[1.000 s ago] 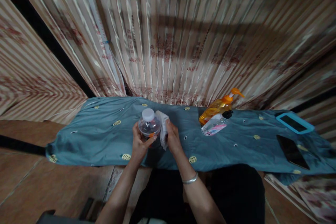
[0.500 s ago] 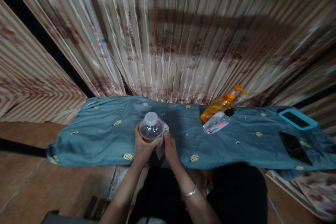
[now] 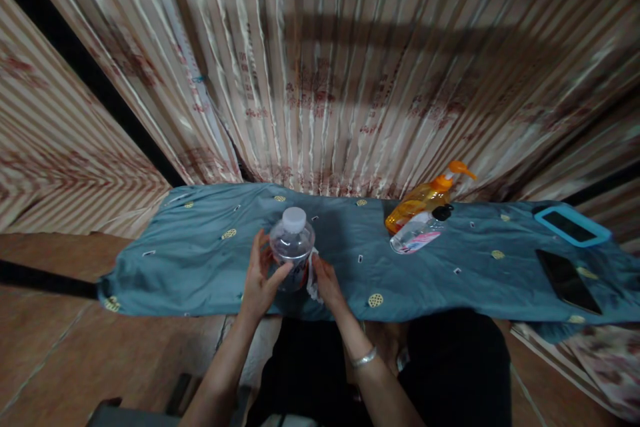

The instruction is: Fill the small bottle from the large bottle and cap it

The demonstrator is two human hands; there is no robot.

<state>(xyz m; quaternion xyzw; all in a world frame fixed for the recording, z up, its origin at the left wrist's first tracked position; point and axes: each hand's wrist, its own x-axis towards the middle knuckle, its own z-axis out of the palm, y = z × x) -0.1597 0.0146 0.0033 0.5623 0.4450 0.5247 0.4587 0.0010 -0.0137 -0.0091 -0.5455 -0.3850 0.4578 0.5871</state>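
Note:
A clear plastic bottle (image 3: 293, 243) with a white cap stands upright near the front edge of the cloth-covered table. My left hand (image 3: 260, 279) curves loosely around its left side, thumb across the front and fingers at the side and partly hidden. A crumpled white tissue or cloth (image 3: 313, 280) is pinched in my right hand (image 3: 327, 283), pressed against the bottle's right side. The bottle's lower part has a label with some red on it, partly covered by my left thumb.
To the right, an amber pump bottle (image 3: 417, 205) with an orange top leans beside a clear bottle with a black cap (image 3: 417, 233). Farther right lie a blue-framed tablet-like device (image 3: 573, 225) and a dark phone (image 3: 567, 281). A pleated curtain (image 3: 320, 80) hangs behind the table.
My left hand has loosened and shifted left along the bottle, with its fingers more spread, showing more of the bottle's lower part. The tissue stays in my right hand at the bottle's right side.

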